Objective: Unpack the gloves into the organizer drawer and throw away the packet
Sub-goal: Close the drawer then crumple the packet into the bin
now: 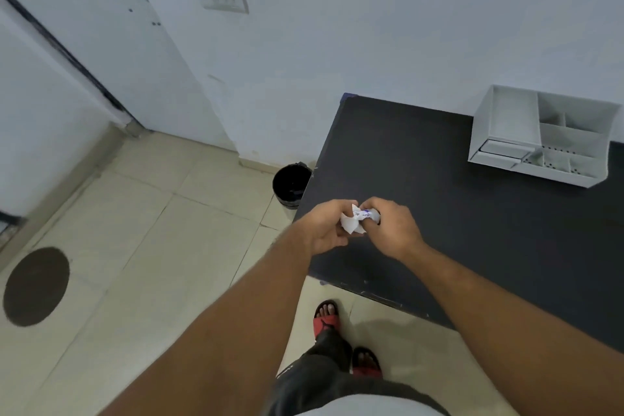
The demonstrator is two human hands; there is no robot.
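- The packet (356,221) is a crumpled white wad with a trace of blue print, held in the air over the near left part of the tabletop (439,213), not touching it.
- The left hand (326,228) has its fingers curled around the left side of the packet; the right hand (391,228) pinches the right side between thumb and fingers. The two hands are pressed close together around the wad.
- The tabletop is black and matte, with its left edge running just under the hands.
- The organizer (540,137) is white, stands at the far right of the tabletop against the wall, well apart from the hands. Its upper compartments are open at the top; the drawer (503,149) at its lower left front looks pushed in. Gloves cannot be made out inside.
- The bin (291,184) is round with a black liner and stands on the floor (152,246) just beside the tabletop's far left edge, beyond the hands.
- The person's feet in red and black sandals (326,317) stand on the tiled floor near the tabletop's front edge.
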